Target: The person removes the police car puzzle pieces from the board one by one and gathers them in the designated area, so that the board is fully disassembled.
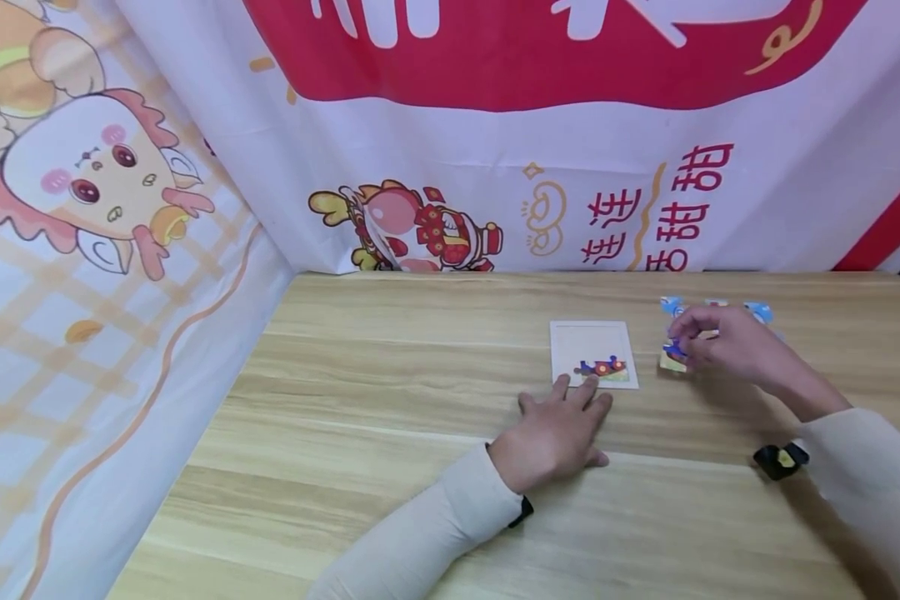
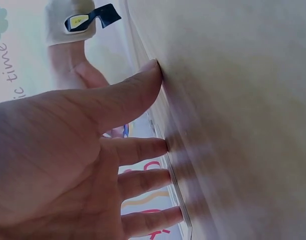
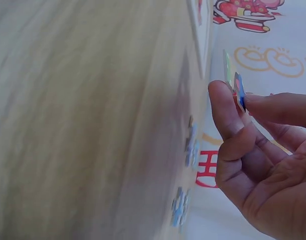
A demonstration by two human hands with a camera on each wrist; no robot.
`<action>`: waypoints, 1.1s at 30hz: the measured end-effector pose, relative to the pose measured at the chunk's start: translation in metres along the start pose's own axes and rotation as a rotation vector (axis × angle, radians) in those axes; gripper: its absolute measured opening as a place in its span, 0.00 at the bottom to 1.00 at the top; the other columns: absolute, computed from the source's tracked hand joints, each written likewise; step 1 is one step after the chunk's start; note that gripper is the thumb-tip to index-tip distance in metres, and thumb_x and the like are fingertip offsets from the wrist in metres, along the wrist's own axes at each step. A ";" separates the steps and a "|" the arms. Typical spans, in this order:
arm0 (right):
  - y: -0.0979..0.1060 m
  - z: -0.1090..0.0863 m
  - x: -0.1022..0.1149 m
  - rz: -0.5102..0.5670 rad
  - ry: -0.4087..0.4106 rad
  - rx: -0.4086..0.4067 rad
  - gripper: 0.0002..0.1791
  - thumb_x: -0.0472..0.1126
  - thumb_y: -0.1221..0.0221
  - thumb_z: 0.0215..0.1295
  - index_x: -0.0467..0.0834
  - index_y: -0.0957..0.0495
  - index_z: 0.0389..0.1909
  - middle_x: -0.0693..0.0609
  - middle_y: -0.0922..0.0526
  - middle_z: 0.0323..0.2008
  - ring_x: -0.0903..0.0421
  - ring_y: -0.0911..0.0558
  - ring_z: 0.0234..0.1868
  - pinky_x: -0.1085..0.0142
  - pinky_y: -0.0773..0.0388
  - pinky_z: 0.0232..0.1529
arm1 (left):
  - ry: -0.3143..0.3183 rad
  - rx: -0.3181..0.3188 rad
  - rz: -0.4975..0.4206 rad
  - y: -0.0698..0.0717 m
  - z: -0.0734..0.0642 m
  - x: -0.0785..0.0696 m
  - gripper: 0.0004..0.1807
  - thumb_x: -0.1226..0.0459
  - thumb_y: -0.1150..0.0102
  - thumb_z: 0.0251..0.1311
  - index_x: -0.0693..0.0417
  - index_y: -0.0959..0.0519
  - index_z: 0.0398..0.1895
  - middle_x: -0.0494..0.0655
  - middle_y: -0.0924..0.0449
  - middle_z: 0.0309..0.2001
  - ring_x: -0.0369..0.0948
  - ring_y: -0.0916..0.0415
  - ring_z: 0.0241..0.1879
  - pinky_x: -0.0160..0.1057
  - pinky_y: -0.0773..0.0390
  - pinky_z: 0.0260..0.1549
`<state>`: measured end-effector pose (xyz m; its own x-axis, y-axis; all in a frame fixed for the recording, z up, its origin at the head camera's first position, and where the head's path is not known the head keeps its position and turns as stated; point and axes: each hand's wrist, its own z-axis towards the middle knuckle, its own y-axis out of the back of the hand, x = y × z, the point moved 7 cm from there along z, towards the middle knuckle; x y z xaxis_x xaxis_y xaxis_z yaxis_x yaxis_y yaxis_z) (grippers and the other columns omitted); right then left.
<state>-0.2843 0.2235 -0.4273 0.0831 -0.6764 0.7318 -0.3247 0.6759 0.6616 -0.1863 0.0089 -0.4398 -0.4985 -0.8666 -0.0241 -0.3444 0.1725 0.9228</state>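
Observation:
My right hand [image 1: 742, 346] pinches a jigsaw piece [image 1: 673, 357] between thumb and fingertips, to the right of a white square puzzle tray [image 1: 581, 337]. In the right wrist view the piece [image 3: 239, 91] is seen nearly edge-on, raised off the table. Joined jigsaw pieces [image 1: 607, 368] with blue, red and yellow-green print lie in the tray's lower right corner. With fingers spread, my left hand [image 1: 558, 429] rests on the table, its fingertips at the tray's near edge. The left wrist view has those straight fingers along the thin tray edge [image 2: 179, 195].
Loose blue jigsaw pieces [image 1: 759, 312] lie on the wooden table [image 1: 390, 358] behind and beside my right hand, which partly covers them. A printed cloth [image 1: 435, 133] hangs along the table's back edge, and another [image 1: 120, 333] along its left side.

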 end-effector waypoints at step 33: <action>-0.003 0.005 -0.029 -0.055 -0.048 0.102 0.10 0.27 0.46 0.74 0.30 0.19 0.50 0.43 0.17 0.40 0.56 0.20 0.29 0.65 0.19 0.30 | 0.002 0.031 -0.063 -0.001 0.000 0.004 0.43 0.38 0.42 0.70 0.27 0.46 0.84 0.30 0.55 0.86 0.44 0.55 0.85 0.71 0.31 0.66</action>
<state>-0.2905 0.2396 -0.4510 0.0594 -0.7264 0.6847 -0.4149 0.6059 0.6788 -0.1880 0.0056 -0.4414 -0.4736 -0.8770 -0.0807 -0.3997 0.1324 0.9070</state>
